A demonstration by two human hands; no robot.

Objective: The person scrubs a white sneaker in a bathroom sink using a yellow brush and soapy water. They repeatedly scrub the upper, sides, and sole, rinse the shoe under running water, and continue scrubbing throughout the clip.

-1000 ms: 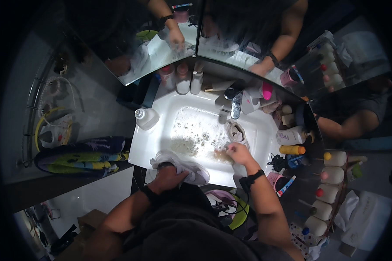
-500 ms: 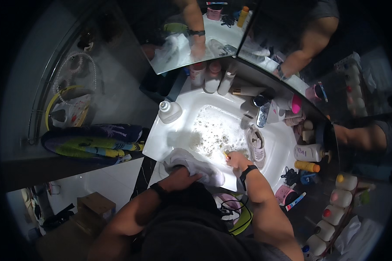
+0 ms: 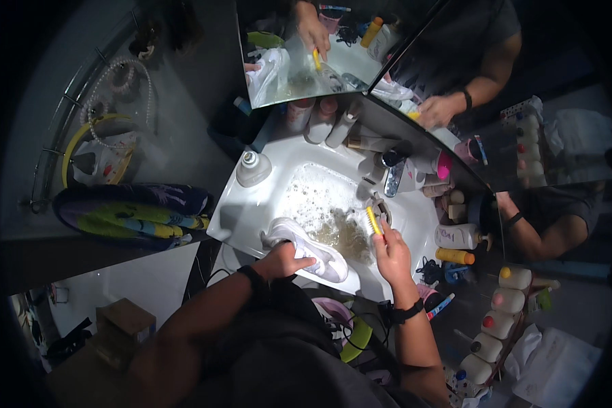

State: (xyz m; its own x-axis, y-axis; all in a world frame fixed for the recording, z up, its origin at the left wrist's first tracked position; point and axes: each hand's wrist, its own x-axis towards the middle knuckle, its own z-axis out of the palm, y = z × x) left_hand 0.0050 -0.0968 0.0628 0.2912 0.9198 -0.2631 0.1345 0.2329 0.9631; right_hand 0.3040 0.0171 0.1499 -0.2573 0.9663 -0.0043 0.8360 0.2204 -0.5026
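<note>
My left hand grips a white and pale grey sneaker at its opening, over the near edge of the white sink. My right hand is closed round the handle of a small yellow scrubbing brush, raised over the right side of the basin, its pale bristles facing left. Foamy water fills the basin, with a murky brownish patch near the brush. A second shoe rests at the basin's right, largely covered by the brush and my right hand.
A pump bottle stands on the sink's left corner. Bottles line the back, beside the chrome faucet. A lotion bottle and yellow tube lie at the right. Mirrors rise behind; a towel hangs at the left.
My right hand has lifted the brush out of the foam toward the right, so its bristles now show. The sneaker in my left hand has tilted, showing more of its upper.
</note>
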